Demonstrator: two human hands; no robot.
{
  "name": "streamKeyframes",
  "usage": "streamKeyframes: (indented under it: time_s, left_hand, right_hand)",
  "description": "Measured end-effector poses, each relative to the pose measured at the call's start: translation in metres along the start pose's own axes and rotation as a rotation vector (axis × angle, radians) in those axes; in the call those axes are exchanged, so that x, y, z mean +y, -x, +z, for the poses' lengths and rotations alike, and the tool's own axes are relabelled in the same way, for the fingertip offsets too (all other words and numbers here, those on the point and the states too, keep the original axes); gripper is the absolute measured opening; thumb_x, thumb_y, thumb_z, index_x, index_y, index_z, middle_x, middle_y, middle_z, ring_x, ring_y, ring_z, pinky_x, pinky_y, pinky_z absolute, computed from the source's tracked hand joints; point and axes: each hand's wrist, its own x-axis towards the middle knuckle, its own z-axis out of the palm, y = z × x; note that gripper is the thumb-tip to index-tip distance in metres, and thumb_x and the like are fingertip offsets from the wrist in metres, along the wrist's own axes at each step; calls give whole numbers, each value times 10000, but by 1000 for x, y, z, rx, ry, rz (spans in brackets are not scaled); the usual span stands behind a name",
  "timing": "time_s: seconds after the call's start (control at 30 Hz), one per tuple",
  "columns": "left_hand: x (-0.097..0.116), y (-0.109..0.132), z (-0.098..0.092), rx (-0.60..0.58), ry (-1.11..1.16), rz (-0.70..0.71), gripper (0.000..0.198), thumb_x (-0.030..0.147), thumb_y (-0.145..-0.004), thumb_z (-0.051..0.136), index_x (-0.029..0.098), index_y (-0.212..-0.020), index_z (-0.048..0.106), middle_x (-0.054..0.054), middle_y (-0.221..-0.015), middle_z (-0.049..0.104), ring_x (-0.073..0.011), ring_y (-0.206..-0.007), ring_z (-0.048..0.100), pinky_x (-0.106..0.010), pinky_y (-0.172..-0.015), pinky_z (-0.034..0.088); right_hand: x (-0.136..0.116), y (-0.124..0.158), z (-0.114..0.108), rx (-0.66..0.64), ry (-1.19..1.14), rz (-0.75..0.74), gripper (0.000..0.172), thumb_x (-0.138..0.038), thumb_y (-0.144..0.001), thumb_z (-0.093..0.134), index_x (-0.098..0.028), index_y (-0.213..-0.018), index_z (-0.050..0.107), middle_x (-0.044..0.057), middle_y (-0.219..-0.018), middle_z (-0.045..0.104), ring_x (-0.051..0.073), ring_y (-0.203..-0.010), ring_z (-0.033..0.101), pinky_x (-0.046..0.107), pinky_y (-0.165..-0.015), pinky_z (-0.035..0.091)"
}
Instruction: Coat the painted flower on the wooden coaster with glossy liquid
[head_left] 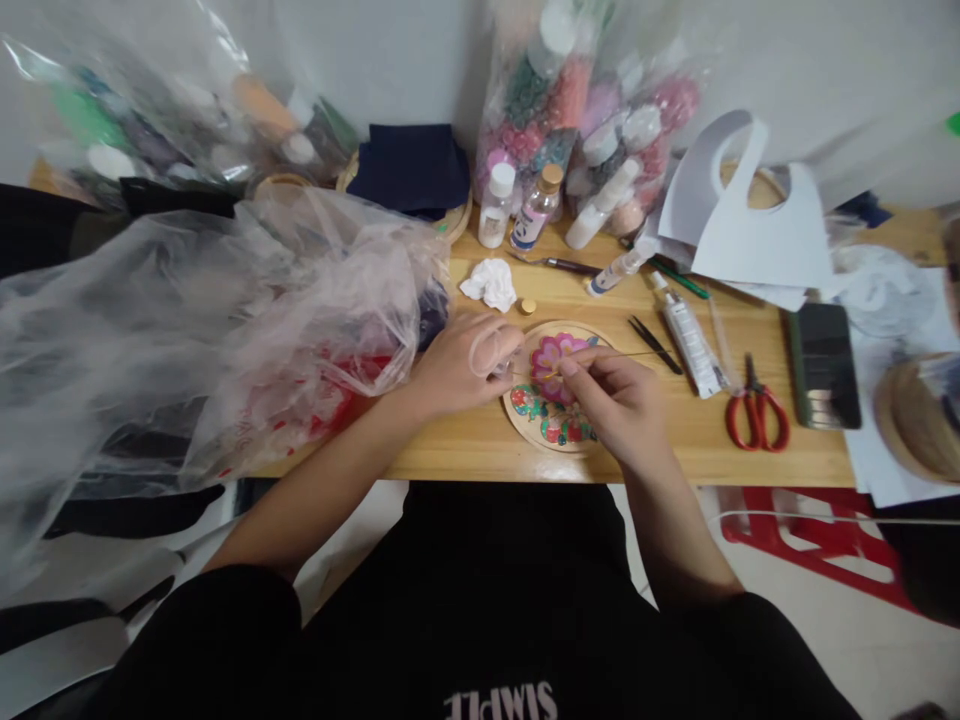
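A round wooden board lies near the table's front edge. On it sit a pink and purple flower and a pattern of red, green and blue shapes. My left hand rests at the board's left side with its fingers curled; a small clear object shows at its fingertips, too blurred to name. Over the flower, my right hand pinches a thin gold wire between thumb and forefinger. The wire trails off to the right, above black tweezers.
Crumpled tissue, a small gold cap and bottles stand behind the board. To the right lie a glue tube, red-handled pliers and a phone. Plastic bags cover the left side.
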Motion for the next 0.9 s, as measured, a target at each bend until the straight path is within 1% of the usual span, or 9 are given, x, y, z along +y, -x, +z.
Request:
streamKeyframes:
  time_s: [0.1,0.23,0.33,0.47,0.57,0.7,0.9]
  left_hand:
    - [0,0,0,8,22,-14,90,192,-803,555,175,-875,606,-57,-860,623,-198,-868,583,-365,-846,494]
    - [0,-1,1,-6,27,-22,95,194,-813,540,164,-876,604,-56,-877,626,-202,-887,595,-372,-860,490]
    - [-1,0,3,-13,33,-42,110,205,-811,526,181,-879,609,-64,-892,637,-220,-913,593,-390,-867,494]
    - [-3,0,5,-15,73,-101,113,242,-805,557,181,-888,604,-67,-916,646,-226,-961,598,-399,-925,490]
    - [-3,1,5,-22,67,-87,120,220,-805,555,163,-899,603,-63,-922,646,-224,-990,610,-389,-941,483]
    - [-2,0,4,-4,66,-68,126,214,-805,559,161,-910,604,-65,-930,650,-222,-986,612,-379,-930,486]
    - [-1,-1,3,-34,33,-65,127,223,-811,561,160,-903,621,-80,-922,657,-230,-959,610,-393,-922,482]
  right_hand:
    - [-1,10,-12,-13,87,-46,219,-337,-873,627,-182,-725,672,12,-675,674,87,-497,510,230,-466,397]
    - [3,22,-21,-86,233,-98,192,-299,-882,617,-182,-747,689,31,-708,693,98,-512,538,234,-454,391]
    - [7,26,-19,-103,280,-118,196,-291,-889,603,-189,-745,688,35,-720,703,105,-528,552,238,-454,391]
    - [10,27,-14,-122,305,-142,181,-266,-895,593,-186,-759,682,26,-705,696,94,-506,532,235,-453,389]
    - [10,27,-14,-142,319,-141,184,-269,-899,583,-187,-764,678,24,-693,688,100,-508,536,243,-471,410]
    - [11,28,-14,-150,323,-135,177,-265,-900,582,-190,-768,673,19,-690,676,105,-523,546,253,-495,419]
    - [12,29,-13,-156,323,-138,163,-262,-907,579,-190,-792,670,18,-700,675,107,-537,561,252,-507,422]
